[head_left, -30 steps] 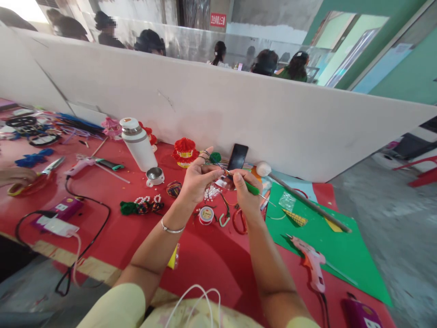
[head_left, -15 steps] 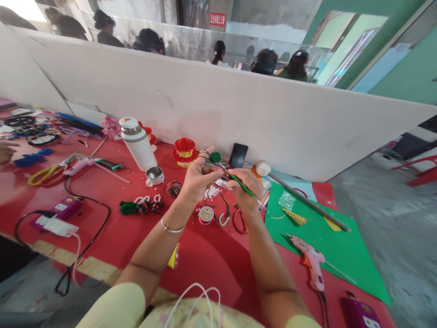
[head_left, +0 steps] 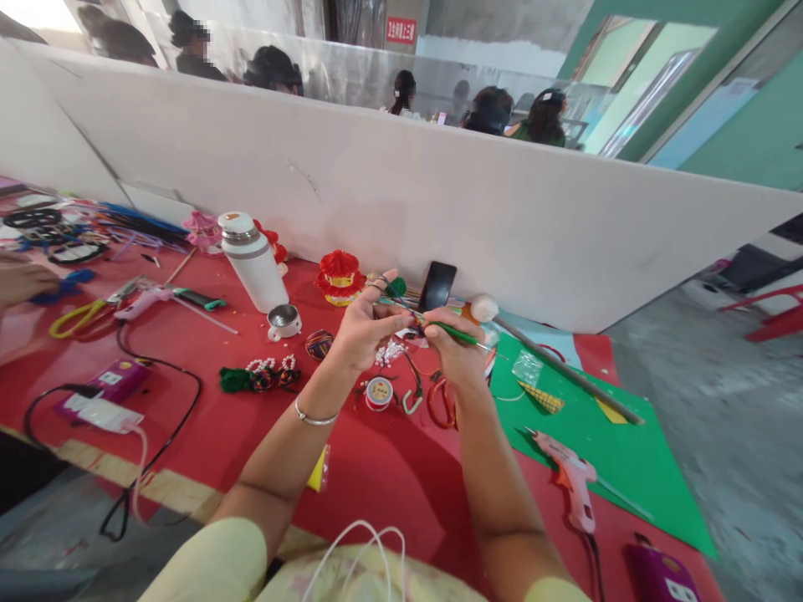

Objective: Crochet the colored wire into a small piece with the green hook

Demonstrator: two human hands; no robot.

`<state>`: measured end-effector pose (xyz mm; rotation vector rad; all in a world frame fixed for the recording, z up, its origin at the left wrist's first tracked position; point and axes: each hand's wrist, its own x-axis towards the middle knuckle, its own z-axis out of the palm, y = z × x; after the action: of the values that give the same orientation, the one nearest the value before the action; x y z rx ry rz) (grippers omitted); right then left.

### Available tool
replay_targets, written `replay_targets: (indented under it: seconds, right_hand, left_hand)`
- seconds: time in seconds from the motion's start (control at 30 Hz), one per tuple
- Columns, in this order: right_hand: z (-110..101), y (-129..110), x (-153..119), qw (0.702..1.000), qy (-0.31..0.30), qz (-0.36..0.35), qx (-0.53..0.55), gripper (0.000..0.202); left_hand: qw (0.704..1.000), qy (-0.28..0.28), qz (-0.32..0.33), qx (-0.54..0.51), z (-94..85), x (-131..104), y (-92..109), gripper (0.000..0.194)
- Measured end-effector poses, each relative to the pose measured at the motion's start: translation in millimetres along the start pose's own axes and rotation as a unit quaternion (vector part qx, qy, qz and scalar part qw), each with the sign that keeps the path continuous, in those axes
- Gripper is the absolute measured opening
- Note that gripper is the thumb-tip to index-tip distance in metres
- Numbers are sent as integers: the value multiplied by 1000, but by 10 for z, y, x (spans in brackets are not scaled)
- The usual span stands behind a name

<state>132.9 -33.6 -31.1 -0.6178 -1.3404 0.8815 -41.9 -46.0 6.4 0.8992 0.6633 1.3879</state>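
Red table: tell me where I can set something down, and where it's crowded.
The table is bare between the left forearm and right forearm, below the spool, right of the yellow packet. Another patch lies between the black cable and left forearm, below the green yarn. Crowded around the left hand and right hand: beads, yarn ball, phone.

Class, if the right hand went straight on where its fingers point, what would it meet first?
Most likely the left hand, whose thumb and fingertips lie just ahead of the right hand; depth is unclear, so they may be touching.
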Motion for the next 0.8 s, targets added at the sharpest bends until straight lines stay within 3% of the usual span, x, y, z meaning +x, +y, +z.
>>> replay_targets:
  seconds: [0.17, 0.3, 0.43, 0.53, 0.67, 0.8]
  right_hand:
    - [49, 0, -25, 991, 0, 95, 98, 34]
    - [77, -33, -39, 986, 38, 140, 81, 36]
    - [70, -60, -33, 987, 39, 148, 53, 33]
    - [90, -98, -42, 992, 43, 115, -13, 31]
    - [192, -152, -99, 988, 47, -11, -146, 23]
    - [320, -123, -178, 972, 66, -100, -200, 15]
  left_hand:
    - [1000, 10, 19, 4, 26, -13, -9, 112]
    - [999, 25, 30, 24, 55, -16, 0, 111]
    - [997, 38, 48, 56, 68, -13, -17, 112]
    - [991, 57, 78, 93, 65, -6, -64, 113]
    - [986, 77, 110, 98, 70, 11, -122, 115]
    - [987, 92, 116, 62, 103, 3, -108, 117]
